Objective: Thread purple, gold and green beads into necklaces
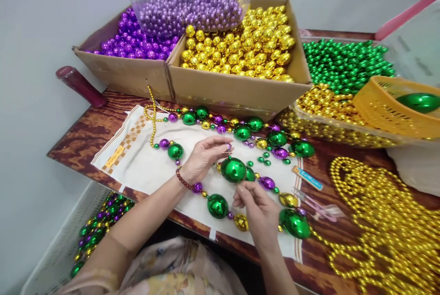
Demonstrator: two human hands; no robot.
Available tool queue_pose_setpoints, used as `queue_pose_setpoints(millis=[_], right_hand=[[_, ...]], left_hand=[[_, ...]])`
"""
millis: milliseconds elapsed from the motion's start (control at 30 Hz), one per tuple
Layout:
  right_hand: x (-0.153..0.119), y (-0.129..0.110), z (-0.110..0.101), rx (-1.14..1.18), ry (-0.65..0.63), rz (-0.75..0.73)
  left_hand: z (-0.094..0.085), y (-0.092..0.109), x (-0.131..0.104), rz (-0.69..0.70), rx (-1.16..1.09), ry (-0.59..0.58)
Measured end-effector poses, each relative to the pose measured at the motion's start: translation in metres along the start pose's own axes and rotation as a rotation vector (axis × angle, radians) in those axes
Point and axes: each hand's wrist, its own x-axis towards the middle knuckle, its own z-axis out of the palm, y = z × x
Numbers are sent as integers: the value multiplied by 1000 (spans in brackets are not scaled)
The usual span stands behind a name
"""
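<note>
Over the white towel [137,173], my left hand [202,157] pinches a small purple bead [228,147] between thumb and fingertips. Just below it hangs a big green bead [233,169]. My right hand [257,208] is closed beneath that green bead, its thumb and fingers pressed together; what lies between them is too small to make out. A strand of green, purple and gold beads, with a large green bead [217,206], runs across the towel under both hands. Several small loose green beads [264,159] lie to the right of my left hand.
Behind the towel stand cardboard boxes of purple beads [137,40] and gold beads [240,47]. On the right are green beads [347,63], an orange basket [385,107], pink-handled scissors [323,208] and gold bead chains [388,230]. A white basket [65,240] sits lower left.
</note>
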Motion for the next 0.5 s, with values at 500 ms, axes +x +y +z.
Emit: queue_pose_setpoints(millis=[500], right_hand=[[2,8,6,165,-60,63]], left_hand=[[29,-17,2,-20,-101,64]])
